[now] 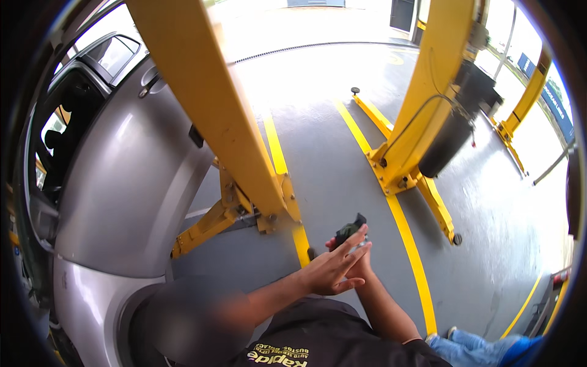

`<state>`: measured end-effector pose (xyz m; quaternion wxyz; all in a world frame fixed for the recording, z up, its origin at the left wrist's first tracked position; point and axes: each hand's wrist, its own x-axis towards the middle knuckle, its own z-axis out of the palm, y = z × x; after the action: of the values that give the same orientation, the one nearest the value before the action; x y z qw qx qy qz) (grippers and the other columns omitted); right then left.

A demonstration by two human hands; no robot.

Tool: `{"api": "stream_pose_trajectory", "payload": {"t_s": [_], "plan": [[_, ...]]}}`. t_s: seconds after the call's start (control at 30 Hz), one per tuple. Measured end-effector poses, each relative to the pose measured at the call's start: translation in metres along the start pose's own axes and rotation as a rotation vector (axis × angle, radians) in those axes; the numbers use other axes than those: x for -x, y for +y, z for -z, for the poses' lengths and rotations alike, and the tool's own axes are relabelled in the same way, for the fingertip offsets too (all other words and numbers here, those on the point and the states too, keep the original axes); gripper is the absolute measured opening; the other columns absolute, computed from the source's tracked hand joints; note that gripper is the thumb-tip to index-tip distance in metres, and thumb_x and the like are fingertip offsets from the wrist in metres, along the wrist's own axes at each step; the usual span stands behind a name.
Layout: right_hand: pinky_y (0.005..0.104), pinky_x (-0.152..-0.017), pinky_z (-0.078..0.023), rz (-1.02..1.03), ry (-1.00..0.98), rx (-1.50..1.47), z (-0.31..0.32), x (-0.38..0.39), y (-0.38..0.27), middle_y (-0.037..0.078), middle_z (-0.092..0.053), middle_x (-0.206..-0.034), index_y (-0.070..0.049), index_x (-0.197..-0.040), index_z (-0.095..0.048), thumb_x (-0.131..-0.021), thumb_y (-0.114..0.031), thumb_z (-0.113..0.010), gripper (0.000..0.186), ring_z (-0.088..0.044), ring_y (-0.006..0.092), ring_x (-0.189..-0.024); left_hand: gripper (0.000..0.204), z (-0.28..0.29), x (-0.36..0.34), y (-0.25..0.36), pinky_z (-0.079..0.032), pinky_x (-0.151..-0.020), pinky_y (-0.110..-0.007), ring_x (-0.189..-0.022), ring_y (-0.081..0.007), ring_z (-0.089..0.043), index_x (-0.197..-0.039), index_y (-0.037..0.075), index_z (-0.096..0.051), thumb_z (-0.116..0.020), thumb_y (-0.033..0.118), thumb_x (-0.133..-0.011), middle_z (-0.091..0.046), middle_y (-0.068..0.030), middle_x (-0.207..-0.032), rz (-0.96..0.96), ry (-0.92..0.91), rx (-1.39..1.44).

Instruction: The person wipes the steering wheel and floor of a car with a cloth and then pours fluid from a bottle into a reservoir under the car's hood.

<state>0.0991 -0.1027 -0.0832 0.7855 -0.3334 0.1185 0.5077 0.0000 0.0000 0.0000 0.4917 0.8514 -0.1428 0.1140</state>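
In front of my chest, my left hand (329, 270) lies across my right hand, its fingers stretched out and slightly apart. Behind it, my right hand (363, 266) is partly covered, with its palm turned toward the left one. A small dark green and black object (350, 230), which looks crumpled, sticks up from the right hand beyond the left fingertips. Its lower part is hidden, and I cannot make out its exact kind. The left fingers touch or nearly touch it.
A silver-grey car (122, 183) stands close on my left. Yellow lift posts rise ahead, one (214, 98) beside the car and another (422, 110) farther right, with low arms (437, 211) along the floor. A person's blue-jeaned legs (471, 350) show at the lower right.
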Motion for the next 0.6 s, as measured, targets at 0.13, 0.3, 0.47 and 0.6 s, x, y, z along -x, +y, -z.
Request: {"api": "stream_pose_trajectory", "payload": {"t_s": [0.13, 0.3, 0.47, 0.6], "plan": [[0.0436, -0.106, -0.044, 0.159, -0.293, 0.130, -0.058, -0.143, -0.109, 0.014, -0.054, -0.134, -0.011, -0.133, -0.048, -0.104, -0.043, -0.041, 0.044, -0.054, 0.0261, -0.123, 0.068, 0.105, -0.126, -0.130, -0.023, -0.117, -0.053, -0.143, -0.0435, -0.029, -0.146, 0.003, -0.040, -0.052, 0.048, -0.095, -0.031, -0.0263, -0.154, -0.034, 0.252, -0.520], [0.0423, -0.115, -0.033, 0.056, -0.525, 0.631, -0.125, -0.313, -0.236, 0.013, -0.043, -0.148, -0.008, -0.147, -0.034, -0.104, -0.042, -0.043, 0.055, -0.042, 0.0221, -0.137, 0.038, 0.199, -0.292, -0.268, -0.046, -0.089, -0.047, -0.097, -0.0378, -0.060, -0.114, 0.003, -0.061, -0.047, 0.035, -0.097, -0.060, -0.0198, -0.117, -0.128, 0.537, -0.331], [0.0385, -0.106, -0.040, -0.042, -0.402, 0.460, -0.199, -0.473, -0.339, 0.011, -0.050, -0.140, -0.006, -0.134, -0.045, -0.102, -0.039, -0.050, 0.046, -0.048, 0.0210, -0.131, 0.022, 0.331, -0.429, -0.387, -0.047, -0.064, -0.043, -0.070, -0.0327, -0.060, -0.086, 0.007, -0.057, -0.051, 0.026, -0.097, -0.059, -0.0100, -0.081, -0.047, 0.533, -0.231], [0.0382, -0.097, -0.045, -0.188, -0.577, 0.768, -0.264, -0.615, -0.422, 0.014, -0.056, -0.136, -0.006, -0.138, -0.048, -0.095, -0.032, -0.062, 0.053, -0.056, 0.0261, -0.123, 0.031, 0.469, -0.476, -0.550, -0.047, -0.061, -0.042, -0.070, -0.0401, -0.059, -0.086, 0.003, -0.058, -0.052, 0.029, -0.100, -0.060, -0.0172, -0.078, 0.411, 0.861, -0.077]]}}
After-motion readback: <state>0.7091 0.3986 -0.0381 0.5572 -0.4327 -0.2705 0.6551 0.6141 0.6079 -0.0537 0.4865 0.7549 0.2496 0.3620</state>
